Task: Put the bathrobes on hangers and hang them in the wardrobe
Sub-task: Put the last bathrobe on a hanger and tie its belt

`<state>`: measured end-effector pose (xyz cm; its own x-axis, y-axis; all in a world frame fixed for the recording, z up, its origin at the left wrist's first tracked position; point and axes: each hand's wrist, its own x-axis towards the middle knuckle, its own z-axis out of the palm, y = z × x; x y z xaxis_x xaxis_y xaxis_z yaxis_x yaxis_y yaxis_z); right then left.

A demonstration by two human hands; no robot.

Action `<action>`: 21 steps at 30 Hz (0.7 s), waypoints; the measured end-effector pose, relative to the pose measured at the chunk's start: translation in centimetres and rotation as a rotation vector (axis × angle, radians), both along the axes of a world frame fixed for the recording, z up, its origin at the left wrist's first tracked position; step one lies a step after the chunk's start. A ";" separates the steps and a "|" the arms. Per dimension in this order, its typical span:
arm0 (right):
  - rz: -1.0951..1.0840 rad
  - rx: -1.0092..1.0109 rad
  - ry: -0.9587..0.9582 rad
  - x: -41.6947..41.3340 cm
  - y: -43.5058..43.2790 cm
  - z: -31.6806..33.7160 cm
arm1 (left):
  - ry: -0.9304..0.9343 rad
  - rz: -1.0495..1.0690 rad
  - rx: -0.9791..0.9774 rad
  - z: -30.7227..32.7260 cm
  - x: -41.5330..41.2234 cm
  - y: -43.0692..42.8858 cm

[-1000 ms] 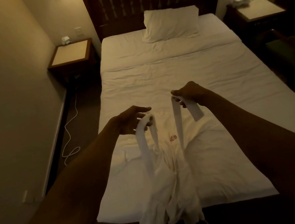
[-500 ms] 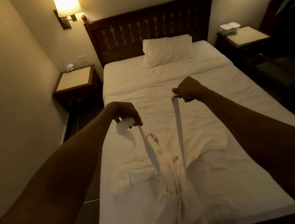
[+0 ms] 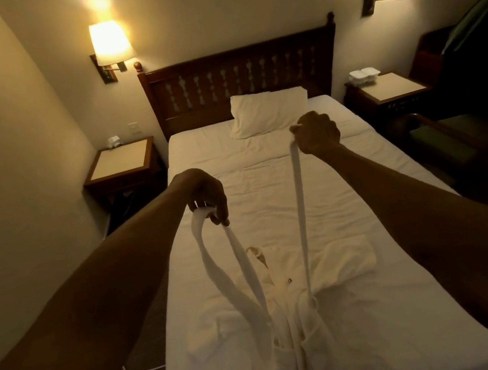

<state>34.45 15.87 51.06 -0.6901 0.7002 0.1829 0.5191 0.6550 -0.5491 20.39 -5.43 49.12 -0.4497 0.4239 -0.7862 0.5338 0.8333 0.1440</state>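
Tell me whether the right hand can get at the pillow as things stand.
Probably not. The right hand grips the bathrobe belt, so it is not free, and the pillow lies farther up the bed by the headboard, seemingly beyond the outstretched arm. Nothing stands between them, though.

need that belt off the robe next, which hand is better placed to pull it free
Right, likely. The right hand grips one taut strand of the belt, raised high; the left hand holds a slack doubled loop lower, nearer the bathrobe.
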 end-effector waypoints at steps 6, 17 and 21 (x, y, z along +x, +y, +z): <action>0.089 0.173 0.068 -0.1 -0.7 0.3 | 0.043 0.062 0.364 -0.5 -0.2 -0.4; 0.385 0.051 -0.068 0.7 0.3 2.6 | 0.158 0.025 0.549 2.3 3.1 1.1; 0.460 -0.041 -0.076 1.8 0.5 2.0 | 0.203 -0.010 0.386 8.8 3.0 1.6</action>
